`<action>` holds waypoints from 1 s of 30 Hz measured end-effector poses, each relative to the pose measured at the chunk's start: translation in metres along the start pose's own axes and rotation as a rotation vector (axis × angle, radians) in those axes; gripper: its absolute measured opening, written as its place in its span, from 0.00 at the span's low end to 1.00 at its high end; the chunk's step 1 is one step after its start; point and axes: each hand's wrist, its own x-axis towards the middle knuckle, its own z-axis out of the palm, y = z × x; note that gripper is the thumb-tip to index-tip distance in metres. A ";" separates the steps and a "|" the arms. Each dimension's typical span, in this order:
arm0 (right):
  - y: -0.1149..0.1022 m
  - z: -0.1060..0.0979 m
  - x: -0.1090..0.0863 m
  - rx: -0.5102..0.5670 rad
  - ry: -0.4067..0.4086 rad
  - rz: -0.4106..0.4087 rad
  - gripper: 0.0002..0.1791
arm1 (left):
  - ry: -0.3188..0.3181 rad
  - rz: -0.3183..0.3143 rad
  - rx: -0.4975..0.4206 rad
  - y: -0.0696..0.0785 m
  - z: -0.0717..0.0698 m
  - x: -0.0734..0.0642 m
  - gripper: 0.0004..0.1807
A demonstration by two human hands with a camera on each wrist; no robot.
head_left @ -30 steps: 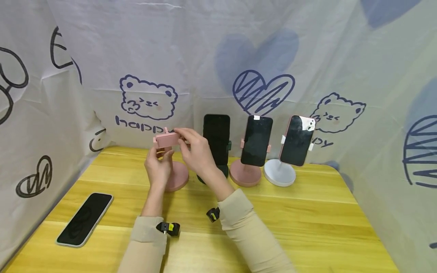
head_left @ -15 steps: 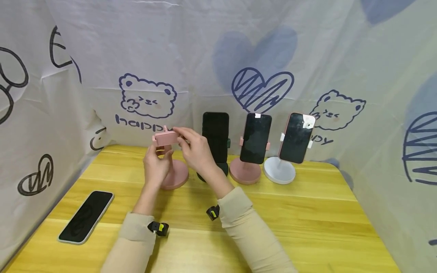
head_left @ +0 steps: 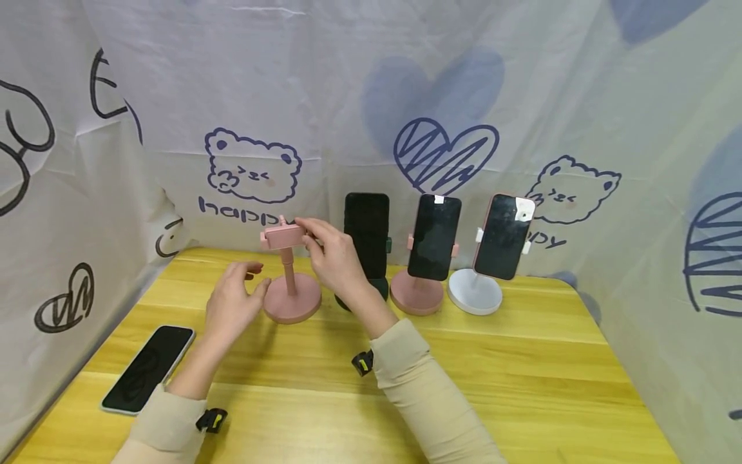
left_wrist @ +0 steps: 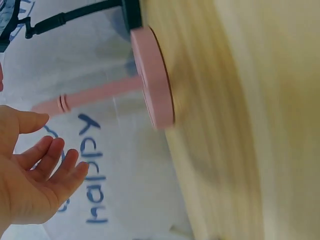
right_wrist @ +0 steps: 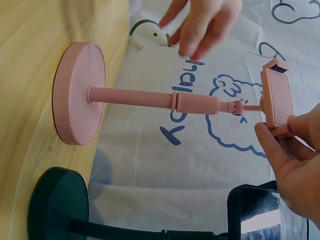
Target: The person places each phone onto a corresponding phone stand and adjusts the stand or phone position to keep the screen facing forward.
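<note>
A pink phone stand (head_left: 292,298) with a round base and upright pole stands on the table at centre left. My right hand (head_left: 336,258) pinches the right end of its clamp (head_left: 283,236); in the right wrist view the thumb and fingers hold that clamp end (right_wrist: 278,100). No phone sits in this clamp. My left hand (head_left: 232,299) is off the stand, to the left of the pole, fingers loosely bent and holding nothing. The left wrist view shows the palm (left_wrist: 35,195) with fingers spread near the pole (left_wrist: 100,93).
A phone (head_left: 149,368) in a light case lies face up at the table's left. Right of the pink stand are a dark green stand holding a phone (head_left: 366,235), another pink stand with a phone (head_left: 435,237) and a white stand with a phone (head_left: 504,236). A printed cloth (head_left: 348,96) hangs behind.
My left hand has let go of the pink stand below its clamp and moved left and down, toward the lying phone. The right hand keeps its pinch on the clamp.
</note>
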 end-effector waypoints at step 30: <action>0.002 0.000 0.000 0.003 0.012 -0.032 0.20 | -0.660 -0.285 0.510 -0.124 -0.099 -0.039 0.57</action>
